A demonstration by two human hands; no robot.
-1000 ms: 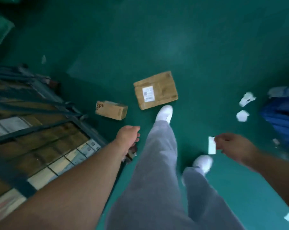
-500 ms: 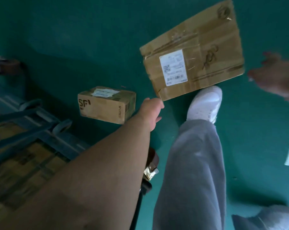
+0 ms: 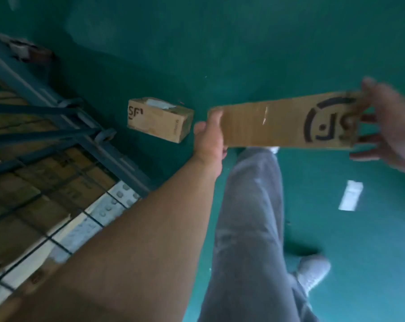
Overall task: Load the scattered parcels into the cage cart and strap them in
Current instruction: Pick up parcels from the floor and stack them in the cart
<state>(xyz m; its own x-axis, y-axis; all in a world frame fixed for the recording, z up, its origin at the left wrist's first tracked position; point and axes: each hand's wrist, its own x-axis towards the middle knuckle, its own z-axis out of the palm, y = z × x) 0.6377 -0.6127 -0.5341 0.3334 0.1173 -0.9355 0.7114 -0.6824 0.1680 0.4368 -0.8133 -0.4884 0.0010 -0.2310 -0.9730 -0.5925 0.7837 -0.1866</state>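
- My left hand (image 3: pixel 209 135) is gripping the left end of a flat parcel (image 3: pixel 278 124), thumb side up, with the fingers hidden behind the cardboard.
- My right hand (image 3: pixel 387 129) is holding the opposite end. It is smeared by motion, but the thumb is sitting at the top edge and the fingers are fanning out round the end of the cardboard.
- The flat parcel is hanging between my two hands, clear of the floor (image 3: pixel 243 43), with its long side running left to right. A black circular logo is showing near the right end.
- A small parcel (image 3: pixel 159 118) is lying on the green floor just left of my left hand, apart from it, with black letters showing on its near face and a pale label on top.
- My grey trouser leg (image 3: pixel 248 217) is stretching forward beneath the flat parcel, and a white shoe (image 3: pixel 313 273) is standing lower right.
- A white paper slip (image 3: pixel 350 195) is lying on the floor under my right hand.
- The cage cart (image 3: pixel 117 161) is standing at the left, its blue frame and wire mesh enclosing stacked parcels (image 3: pixel 34 194), brown ones beside pale ones.
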